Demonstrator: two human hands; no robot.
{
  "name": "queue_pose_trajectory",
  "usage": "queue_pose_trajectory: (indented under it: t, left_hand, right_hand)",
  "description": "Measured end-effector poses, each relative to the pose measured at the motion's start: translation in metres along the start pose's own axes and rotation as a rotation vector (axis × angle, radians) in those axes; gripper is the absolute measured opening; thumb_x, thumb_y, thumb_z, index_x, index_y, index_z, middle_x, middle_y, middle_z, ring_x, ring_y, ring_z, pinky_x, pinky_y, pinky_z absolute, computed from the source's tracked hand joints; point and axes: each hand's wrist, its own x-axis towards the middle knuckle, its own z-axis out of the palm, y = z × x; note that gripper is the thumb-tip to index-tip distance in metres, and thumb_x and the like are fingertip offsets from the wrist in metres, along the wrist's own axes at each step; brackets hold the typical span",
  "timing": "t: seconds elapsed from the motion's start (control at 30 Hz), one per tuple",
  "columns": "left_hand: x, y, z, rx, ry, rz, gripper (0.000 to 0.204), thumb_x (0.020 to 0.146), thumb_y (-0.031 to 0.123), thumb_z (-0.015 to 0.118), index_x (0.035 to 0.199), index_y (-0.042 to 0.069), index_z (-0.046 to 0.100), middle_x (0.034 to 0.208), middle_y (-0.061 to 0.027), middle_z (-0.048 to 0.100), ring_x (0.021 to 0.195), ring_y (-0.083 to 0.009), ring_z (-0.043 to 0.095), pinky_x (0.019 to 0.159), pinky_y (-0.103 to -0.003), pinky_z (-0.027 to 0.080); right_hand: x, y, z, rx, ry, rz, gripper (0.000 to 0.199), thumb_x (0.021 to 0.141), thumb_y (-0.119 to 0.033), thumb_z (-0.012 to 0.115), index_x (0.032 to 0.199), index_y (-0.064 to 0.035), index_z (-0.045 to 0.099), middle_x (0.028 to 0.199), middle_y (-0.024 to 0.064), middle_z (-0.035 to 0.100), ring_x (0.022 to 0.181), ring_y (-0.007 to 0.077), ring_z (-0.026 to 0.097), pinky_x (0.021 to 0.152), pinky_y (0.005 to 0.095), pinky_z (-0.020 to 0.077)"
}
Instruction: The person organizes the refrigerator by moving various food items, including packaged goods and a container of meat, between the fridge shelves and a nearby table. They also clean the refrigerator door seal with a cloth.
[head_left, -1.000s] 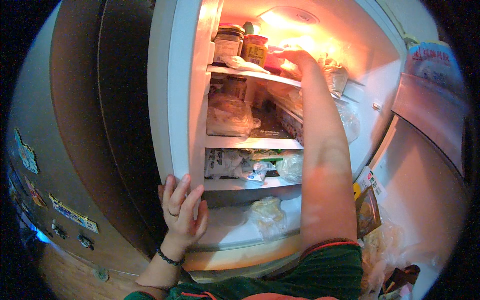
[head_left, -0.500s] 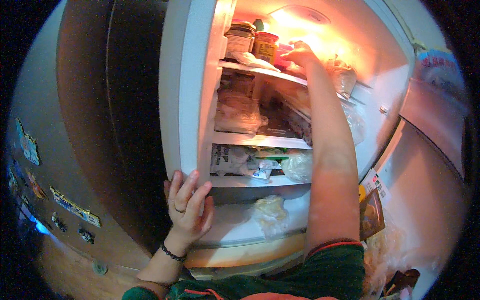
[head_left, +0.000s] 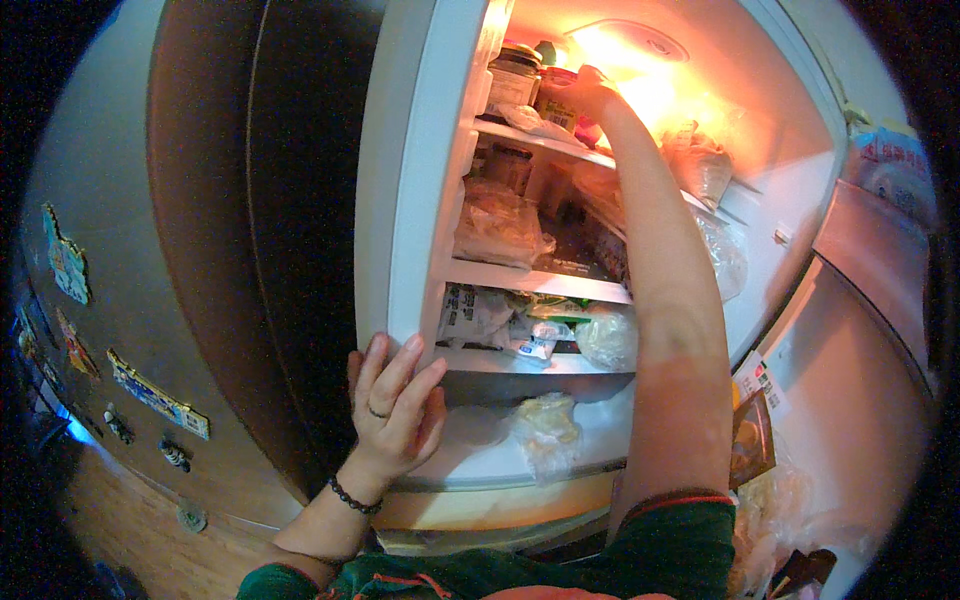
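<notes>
My right hand (head_left: 583, 92) reaches into the lit top shelf of a fridge, against a jar with a red lid (head_left: 555, 103). It covers part of the jar; its fingers are blurred, so I cannot make out their grip. A dark-lidded jar (head_left: 513, 82) stands to the left, with a small pale bag (head_left: 535, 122) in front. Something pink (head_left: 588, 132) shows beneath my hand. My left hand (head_left: 398, 405), wearing a ring and a dark bead bracelet, rests with fingers extended on the fridge's left front edge (head_left: 400, 250).
Wrapped food (head_left: 495, 225) sits on the middle shelf, and several packages (head_left: 530, 335) lie lower down. A clear bag (head_left: 548, 430) is at the bottom. A tied bag (head_left: 700, 165) stands at upper right. The open door (head_left: 860, 300) flanks the right; a magnet-covered panel (head_left: 110, 300) is left.
My right hand has moved left from beside the pink thing to the red-lidded jar. My left hand stays on the fridge edge. The whole view has shifted slightly.
</notes>
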Motion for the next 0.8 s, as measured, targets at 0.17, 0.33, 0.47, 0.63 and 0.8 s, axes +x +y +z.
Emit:
queue_pose_trajectory:
  t: [0.17, 0.33, 0.47, 0.63, 0.8]
  left_hand:
    - [0.000, -0.003, 0.000, 0.043, -0.023, 0.038, 0.036, 0.074, 0.006, 0.061, 0.109, 0.008, 0.060, 0.130, -0.0142, 0.048, 0.130, -0.0377, 0.033, 0.108, -0.048, 0.020]
    - [0.000, -0.002, -0.001, 0.029, -0.019, 0.037, 0.035, 0.073, 0.005, 0.061, 0.108, 0.009, 0.061, 0.130, -0.0139, 0.048, 0.130, -0.0374, 0.032, 0.109, -0.047, 0.018]
    - [0.000, -0.001, 0.001, 0.037, -0.026, 0.031, 0.036, 0.073, 0.005, 0.061, 0.109, 0.009, 0.060, 0.131, -0.0139, 0.048, 0.130, -0.0376, 0.032, 0.109, -0.048, 0.019]
    - [0.002, 0.001, 0.000, 0.013, -0.009, 0.003, 0.041, 0.070, 0.004, 0.064, 0.111, 0.012, 0.060, 0.128, -0.0084, 0.051, 0.126, -0.0343, 0.038, 0.109, -0.045, 0.020]
    - [0.000, 0.000, -0.003, 0.005, -0.003, -0.004, 0.040, 0.071, 0.004, 0.063, 0.110, 0.012, 0.061, 0.127, -0.0085, 0.052, 0.126, -0.0342, 0.038, 0.109, -0.045, 0.020]
  right_hand:
    - [-0.018, -0.009, -0.007, 0.117, -0.059, 0.068, 0.065, 0.058, -0.050, 0.077, 0.093, 0.0034, 0.063, 0.086, 0.0124, 0.066, 0.075, 0.0201, 0.064, 0.067, 0.0322, 0.0526]
    - [-0.030, 0.003, -0.019, 0.575, -0.222, 0.158, 0.047, 0.065, -0.031, 0.076, 0.102, -0.0045, 0.065, 0.091, 0.0096, 0.067, 0.077, 0.0174, 0.064, 0.073, 0.0308, 0.0523]
    - [-0.029, 0.010, -0.016, 0.740, -0.272, 0.108, 0.043, 0.066, -0.023, 0.075, 0.104, -0.0055, 0.064, 0.095, 0.0092, 0.066, 0.083, 0.0175, 0.064, 0.077, 0.0289, 0.0504]
    - [-0.025, 0.007, -0.010, 0.748, -0.262, 0.129, 0.045, 0.066, -0.019, 0.076, 0.106, -0.0041, 0.063, 0.097, 0.0095, 0.066, 0.083, 0.0178, 0.064, 0.077, 0.0293, 0.0513]
    - [-0.021, 0.008, -0.011, 0.325, -0.145, 0.198, 0.050, 0.066, -0.040, 0.077, 0.096, -0.0017, 0.064, 0.086, 0.0088, 0.066, 0.069, 0.0180, 0.063, 0.063, 0.0315, 0.0534]
